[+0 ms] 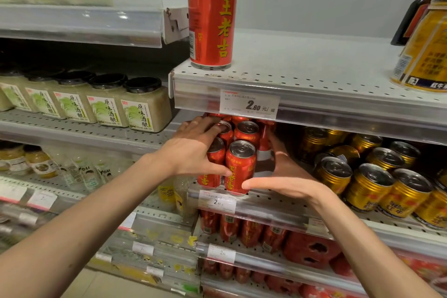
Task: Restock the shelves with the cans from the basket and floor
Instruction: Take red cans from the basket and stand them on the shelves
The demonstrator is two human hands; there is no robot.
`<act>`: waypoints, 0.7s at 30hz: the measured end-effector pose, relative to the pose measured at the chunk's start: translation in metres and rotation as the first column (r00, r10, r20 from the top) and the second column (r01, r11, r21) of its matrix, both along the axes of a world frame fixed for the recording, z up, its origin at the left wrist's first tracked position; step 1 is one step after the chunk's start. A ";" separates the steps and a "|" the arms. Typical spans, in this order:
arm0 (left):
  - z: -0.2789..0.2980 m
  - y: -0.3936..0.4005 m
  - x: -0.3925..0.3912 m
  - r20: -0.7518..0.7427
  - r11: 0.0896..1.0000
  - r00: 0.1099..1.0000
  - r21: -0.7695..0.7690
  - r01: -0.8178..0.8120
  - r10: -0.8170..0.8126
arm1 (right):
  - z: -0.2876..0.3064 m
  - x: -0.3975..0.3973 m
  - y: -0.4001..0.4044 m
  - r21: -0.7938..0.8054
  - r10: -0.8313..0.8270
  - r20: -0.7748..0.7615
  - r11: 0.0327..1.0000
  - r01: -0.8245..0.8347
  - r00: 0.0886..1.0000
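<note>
At frame centre, my left hand [193,150] and right hand [285,176] cup the cluster of red cans [239,167] on the middle shelf [278,203], fingers relaxed, squaring them. One red can [211,18] stands alone above. Next, I'd fetch more.

Red cans [240,167], yellow lettering

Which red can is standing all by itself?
The tall red can on the upper shelf, above the price tag. The other red cans sit bunched together lower down.
</note>
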State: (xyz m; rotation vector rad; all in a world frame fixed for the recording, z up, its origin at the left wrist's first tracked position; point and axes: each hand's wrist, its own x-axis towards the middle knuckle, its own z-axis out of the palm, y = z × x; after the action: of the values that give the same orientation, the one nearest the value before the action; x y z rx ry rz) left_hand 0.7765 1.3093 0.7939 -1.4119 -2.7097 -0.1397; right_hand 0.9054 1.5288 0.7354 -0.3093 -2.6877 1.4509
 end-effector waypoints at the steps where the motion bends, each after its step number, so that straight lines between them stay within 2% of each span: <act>1: 0.000 0.001 -0.001 0.000 1.000 1.000 -0.018 -0.007 0.007 | -0.001 -0.005 0.002 -0.014 0.045 0.018 0.999 -0.045 0.999; 4: 0.000 0.005 -0.004 -0.006 0.998 1.000 -0.057 -0.018 0.018 | -0.006 -0.020 0.002 -0.015 0.105 0.086 0.994 -0.104 0.991; 8: -0.001 0.006 -0.007 -0.035 0.994 0.999 -0.105 -0.013 0.009 | -0.018 -0.023 0.004 -0.114 0.098 0.005 0.989 -0.097 0.995; 11: -0.001 0.007 -0.007 -0.032 0.994 0.999 -0.106 -0.014 0.010 | -0.020 -0.020 -0.001 -0.105 0.056 -0.013 0.993 -0.057 0.998; 15: -0.001 0.006 -0.008 -0.036 0.996 0.999 -0.091 -0.009 0.006 | -0.024 -0.019 -0.004 -0.103 0.028 -0.052 0.994 -0.033 0.998; 18: -0.001 0.005 -0.007 -0.024 0.998 1.000 -0.069 -0.011 0.009 | -0.023 -0.020 -0.003 -0.114 0.057 -0.027 0.992 -0.060 0.998; 21: 0.000 0.004 -0.004 0.031 1.000 0.999 0.002 -0.015 0.015 | -0.014 -0.018 -0.005 -0.148 0.058 -0.019 0.987 -0.060 0.998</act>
State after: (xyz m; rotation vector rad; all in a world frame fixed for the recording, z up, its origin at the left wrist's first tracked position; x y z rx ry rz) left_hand 0.7728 1.3135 0.7942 -1.4007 -2.7434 -0.1649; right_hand 0.8873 1.5235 0.7213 -0.2283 -2.6039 1.6675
